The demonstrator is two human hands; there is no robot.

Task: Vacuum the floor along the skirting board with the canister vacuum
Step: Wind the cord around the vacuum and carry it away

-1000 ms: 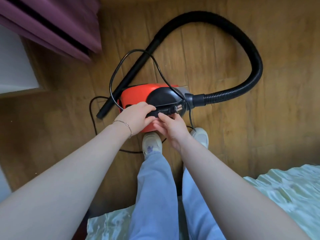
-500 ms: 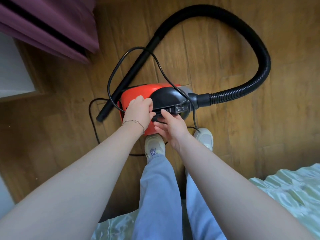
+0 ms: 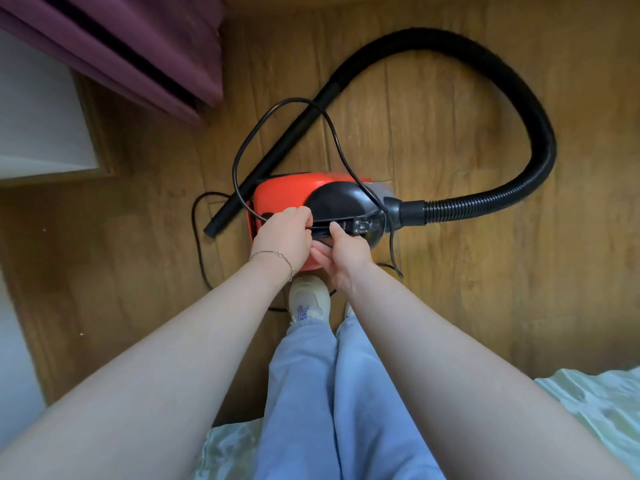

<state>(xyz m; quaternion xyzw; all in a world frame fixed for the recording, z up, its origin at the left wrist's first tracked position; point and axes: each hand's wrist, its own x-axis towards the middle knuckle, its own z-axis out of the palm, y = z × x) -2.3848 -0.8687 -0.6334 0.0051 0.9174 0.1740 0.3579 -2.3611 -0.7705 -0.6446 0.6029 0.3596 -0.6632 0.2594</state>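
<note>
A red and black canister vacuum sits on the wooden floor just ahead of my feet. Its black ribbed hose loops out to the right and back round to a straight black tube lying beside the canister's left end. A thin black power cord arcs over the canister. My left hand grips the cord at the canister's near edge, fingers curled. Beside it, my right hand holds the black handle bar, thumb on top.
Purple curtains hang at the top left over a white unit with a wooden edge. More cord trails over the floor on the left. Pale green bedding fills the bottom right, and my shoe stands just behind the canister.
My left hand has curled from resting on the canister to gripping the cord. My right thumb has moved up onto the handle bar. The cord loop has shifted a little.
</note>
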